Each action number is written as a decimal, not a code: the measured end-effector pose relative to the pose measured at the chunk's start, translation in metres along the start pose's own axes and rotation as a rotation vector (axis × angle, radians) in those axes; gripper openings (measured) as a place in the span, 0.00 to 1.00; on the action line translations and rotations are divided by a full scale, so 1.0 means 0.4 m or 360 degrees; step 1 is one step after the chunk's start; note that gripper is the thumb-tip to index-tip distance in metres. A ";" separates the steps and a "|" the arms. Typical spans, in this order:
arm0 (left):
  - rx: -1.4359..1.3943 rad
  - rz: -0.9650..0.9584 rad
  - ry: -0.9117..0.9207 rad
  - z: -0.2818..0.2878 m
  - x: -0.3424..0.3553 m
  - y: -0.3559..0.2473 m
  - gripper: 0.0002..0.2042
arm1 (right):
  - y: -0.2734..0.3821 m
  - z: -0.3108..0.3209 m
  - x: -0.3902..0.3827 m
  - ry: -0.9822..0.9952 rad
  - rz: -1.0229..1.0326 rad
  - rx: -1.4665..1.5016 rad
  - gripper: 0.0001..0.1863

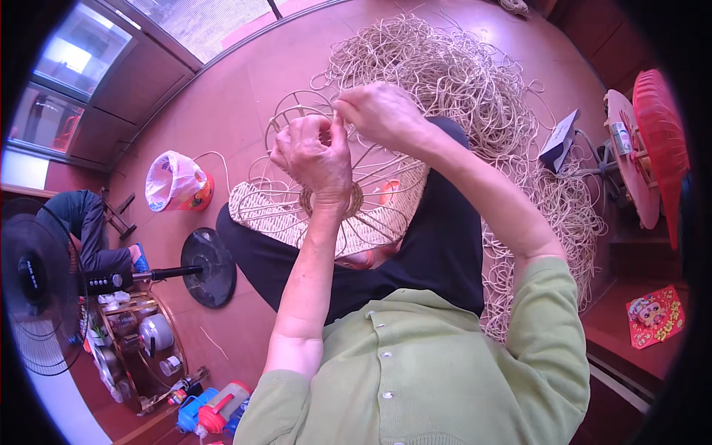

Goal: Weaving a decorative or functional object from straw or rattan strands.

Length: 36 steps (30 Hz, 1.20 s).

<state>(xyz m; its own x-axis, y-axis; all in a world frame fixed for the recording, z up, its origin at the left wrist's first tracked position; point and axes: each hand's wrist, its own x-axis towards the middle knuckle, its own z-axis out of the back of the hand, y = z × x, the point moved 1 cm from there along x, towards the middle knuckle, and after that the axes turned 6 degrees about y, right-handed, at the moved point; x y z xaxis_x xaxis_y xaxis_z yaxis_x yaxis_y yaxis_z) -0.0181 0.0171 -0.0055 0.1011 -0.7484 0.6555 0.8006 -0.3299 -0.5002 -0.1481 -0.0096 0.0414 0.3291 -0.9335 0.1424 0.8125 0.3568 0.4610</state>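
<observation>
A half-woven basket (278,211) rests between my legs, its wire ribs bare in places and pale cord woven in a band along the near and right sides. A coiled ring sits at its middle, and a rounded wire loop (297,100) rises at the far side. My left hand (315,156) is over the basket just in front of this loop, fingers curled and pinched. Close beside it, my right hand (382,115) is closed too, its fingertips meeting the left hand's. Whatever lies between the fingers is too small and hidden to name.
A large tangle of pale cord (445,81) spreads over the floor ahead and to my right. At left are a lined bin (176,182), a standing fan (37,274) and another person's bent legs (89,230). A red chair (660,141) stands at far right.
</observation>
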 end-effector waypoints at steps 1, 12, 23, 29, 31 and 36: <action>0.0005 0.0042 -0.0061 -0.005 -0.001 -0.001 0.09 | 0.006 -0.013 0.018 0.0040 0.0016 0.0052 0.17; -0.0281 0.0206 -0.0234 -0.001 -0.022 0.015 0.27 | -0.007 -0.080 0.070 0.0576 -0.0019 0.1486 0.22; -0.0097 -0.0192 -0.0104 0.005 -0.035 0.054 0.17 | -0.025 0.021 -0.116 0.0025 0.0168 0.2593 0.27; -0.0399 -0.0087 0.0092 0.010 -0.033 0.042 0.07 | -0.236 0.123 -0.079 -0.0417 -0.0093 0.2568 0.25; -0.0204 -0.0147 0.0023 0.006 -0.021 0.027 0.05 | -0.291 0.257 0.012 -0.0272 0.0024 0.2527 0.23; -0.0162 0.0039 -0.0087 -0.009 -0.004 0.006 0.09 | -0.312 0.351 0.020 -0.0430 -0.0188 0.0125 0.14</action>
<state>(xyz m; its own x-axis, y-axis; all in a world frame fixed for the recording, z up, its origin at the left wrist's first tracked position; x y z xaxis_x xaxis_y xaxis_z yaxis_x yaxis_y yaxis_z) -0.0184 0.0153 -0.0097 0.1542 -0.7254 0.6709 0.7337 -0.3706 -0.5694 -0.3143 -0.0667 0.1081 0.0864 -0.9479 0.3066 0.7945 0.2513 0.5529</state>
